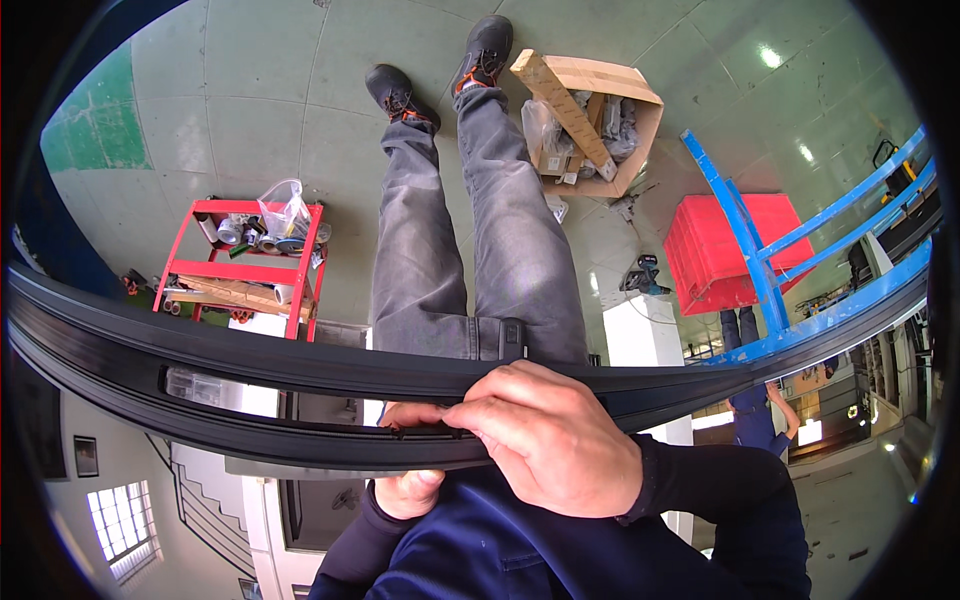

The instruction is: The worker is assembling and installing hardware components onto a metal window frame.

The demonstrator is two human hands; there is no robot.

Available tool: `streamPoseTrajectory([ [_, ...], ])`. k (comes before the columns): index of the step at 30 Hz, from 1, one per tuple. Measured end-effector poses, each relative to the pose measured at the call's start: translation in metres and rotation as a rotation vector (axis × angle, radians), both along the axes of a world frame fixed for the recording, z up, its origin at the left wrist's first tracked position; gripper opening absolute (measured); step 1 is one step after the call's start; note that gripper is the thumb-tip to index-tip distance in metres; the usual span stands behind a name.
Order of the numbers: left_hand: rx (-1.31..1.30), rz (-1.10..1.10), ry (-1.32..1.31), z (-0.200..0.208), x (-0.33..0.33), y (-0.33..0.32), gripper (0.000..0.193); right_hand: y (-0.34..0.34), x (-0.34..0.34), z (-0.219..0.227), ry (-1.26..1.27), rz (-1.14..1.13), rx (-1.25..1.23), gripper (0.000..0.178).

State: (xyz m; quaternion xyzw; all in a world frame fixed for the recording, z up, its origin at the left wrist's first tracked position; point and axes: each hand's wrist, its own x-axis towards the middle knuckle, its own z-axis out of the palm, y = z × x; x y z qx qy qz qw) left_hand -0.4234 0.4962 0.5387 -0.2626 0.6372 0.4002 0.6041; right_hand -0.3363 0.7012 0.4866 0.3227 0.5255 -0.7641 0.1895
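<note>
A long black profile (270,362), with a lengthwise slot through it, runs across the whole view in front of my body. My left hand (410,490) is wrapped round its lower edge from beneath, the thumb below and fingertips showing in the slot. Over the profile lies my right hand (560,440), its fingers drawn together and their tips pressed at the slot beside the left fingertips. Anything small between the right fingertips is hidden. Toward its right end the profile passes over a blue metal frame (765,255).
To the left stands a red cart (250,272) with tape rolls and plastic bags. A cardboard box (648,100) of scraps sits beyond my feet. At right are a red crate (700,260), a cordless drill (645,276) on the floor and another person (752,415).
</note>
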Motion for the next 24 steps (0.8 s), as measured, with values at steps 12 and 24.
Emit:
streamPoseTrajectory([
  [12, -0.009, 0.153, -0.096, -0.001, -0.003, 0.01, 0.069, 0.007, 0.012, 0.006, -0.041, 0.07, -0.023, 0.046],
  [24, 0.06, 0.072, -0.034, -0.001, -0.008, 0.004, 0.069, -0.002, 0.012, 0.003, -0.02, 0.097, 0.01, 0.044],
])
